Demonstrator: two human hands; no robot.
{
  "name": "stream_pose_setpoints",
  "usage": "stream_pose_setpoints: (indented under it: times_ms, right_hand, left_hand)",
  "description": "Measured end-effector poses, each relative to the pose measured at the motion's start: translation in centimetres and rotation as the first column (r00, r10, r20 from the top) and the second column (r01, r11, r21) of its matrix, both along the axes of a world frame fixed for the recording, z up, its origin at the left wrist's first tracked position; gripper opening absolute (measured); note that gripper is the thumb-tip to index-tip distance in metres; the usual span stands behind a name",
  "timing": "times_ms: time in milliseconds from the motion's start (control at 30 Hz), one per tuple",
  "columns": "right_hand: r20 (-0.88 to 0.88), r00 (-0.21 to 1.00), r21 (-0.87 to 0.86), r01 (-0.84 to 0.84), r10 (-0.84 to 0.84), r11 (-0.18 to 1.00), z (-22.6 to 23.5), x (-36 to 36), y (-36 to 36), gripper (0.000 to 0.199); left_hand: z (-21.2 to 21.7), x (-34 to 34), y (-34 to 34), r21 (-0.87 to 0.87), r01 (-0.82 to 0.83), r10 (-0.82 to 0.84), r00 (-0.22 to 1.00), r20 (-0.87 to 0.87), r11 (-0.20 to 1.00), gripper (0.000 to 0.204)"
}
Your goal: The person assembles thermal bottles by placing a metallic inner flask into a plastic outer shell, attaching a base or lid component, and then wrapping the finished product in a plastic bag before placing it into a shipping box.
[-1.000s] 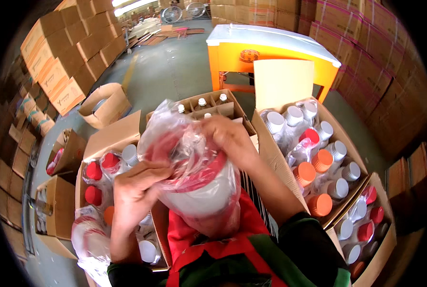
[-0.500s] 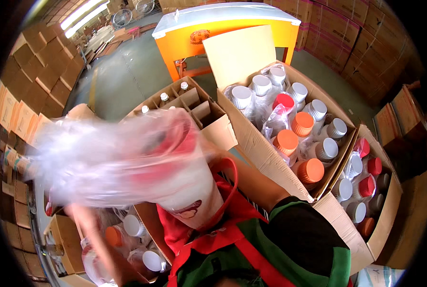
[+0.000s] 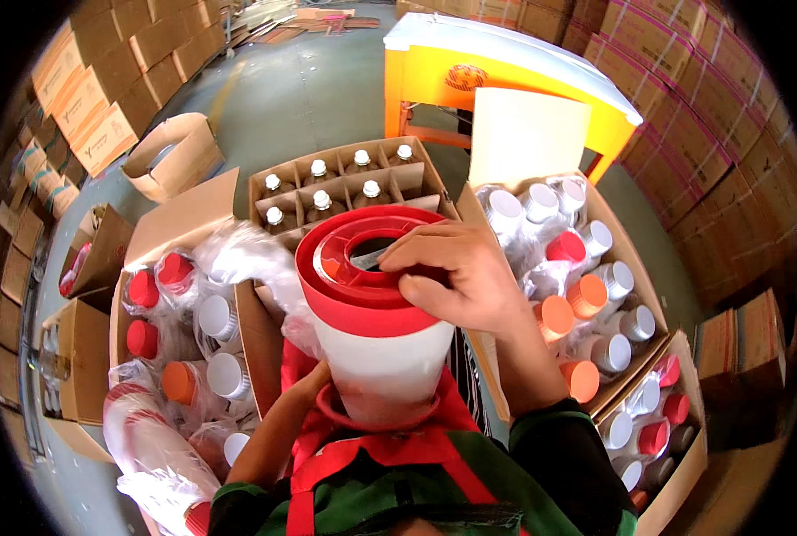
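Note:
A white plastic jug with a wide red rim and a red ring-shaped lid stands upright against my body. My right hand grips the lid at its round central opening, fingers bent over the inner edge. Low on the jug's left side, my left hand holds it, its fingertips hidden behind the jug. A crumpled clear plastic bag, blurred, hangs off the jug's left side. To the left, an open carton holds several bagged bottles with red, orange and white caps.
A divided carton of dark bottles with white caps stands ahead. On the right, a carton holds more capped bottles, with another carton beside it. A yellow table stands beyond. Stacked boxes line the right side.
The jug has turned upright and come in front of me. Much of the blurred plastic bag has come away from it. My right hand is now on the lid, and my left has moved onto the jug.

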State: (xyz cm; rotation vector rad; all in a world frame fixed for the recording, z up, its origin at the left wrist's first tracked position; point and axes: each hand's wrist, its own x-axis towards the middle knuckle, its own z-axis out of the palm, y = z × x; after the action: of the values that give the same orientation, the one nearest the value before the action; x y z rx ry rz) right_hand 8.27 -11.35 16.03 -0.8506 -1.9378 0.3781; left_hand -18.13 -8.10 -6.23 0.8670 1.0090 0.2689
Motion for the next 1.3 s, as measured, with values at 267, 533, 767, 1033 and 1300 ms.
stream_pose_setpoints:
  times_ms: [267, 533, 767, 1033, 1300]
  right_hand:
    - [0.182, 0.884, -0.484, 0.462, -0.431, 0.743, -5.9, 0.2, 11.4, 0.035]
    - [-0.068, 0.998, -0.257, -0.010, -0.008, 0.966, -7.9, -1.3, 13.7, 0.035]
    - [-0.663, 0.716, -0.029, -0.316, 0.218, 0.948, -11.8, 1.0, 19.7, 0.062]
    - [-0.693, 0.698, -0.032, -0.282, 0.182, 0.959, -13.0, -0.4, 22.3, 0.062]
    - [-0.737, 0.675, -0.205, -0.270, 0.033, 0.941, -16.0, 1.7, 22.5, 0.074]
  left_hand:
    - [13.8, -4.3, 6.8, 0.722, 0.457, -0.405, 0.876, -0.263, 0.520, 0.039]
    - [9.7, 6.4, 18.2, 0.572, -0.408, -0.100, 0.747, 0.658, 0.711, 0.075]
    - [9.4, 5.3, 21.8, 0.498, -0.557, -0.512, 0.147, 0.847, 0.665, 0.085]
    - [9.5, 2.9, 24.8, 0.624, -0.525, -0.621, 0.211, 0.755, 0.579, 0.064]
    - [11.5, 3.7, 25.3, 0.832, -0.507, -0.774, 0.427, 0.467, 0.223, 0.078]
